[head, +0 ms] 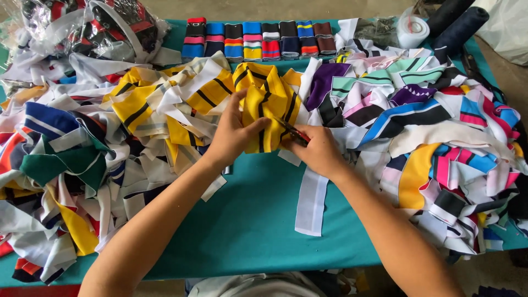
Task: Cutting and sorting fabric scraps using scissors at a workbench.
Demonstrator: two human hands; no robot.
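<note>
While your left hand (pixel 234 135) pinches the yellow striped cloth (pixel 268 107) with thumb and fingers closed on it, your right hand (pixel 318 151) grips small red-handled snips (pixel 294 133) against the same cloth. The cloth lies on the teal table (pixel 258 220), below the row of folded bands (pixel 256 39).

table: teal-covered (pixel 258 220) | floor: bare grey concrete (pixel 511 60) | light: daylight

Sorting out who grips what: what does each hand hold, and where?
Left hand pinches the yellow striped cloth at its lower edge; right hand holds small red-handled snips by the handle.
</note>
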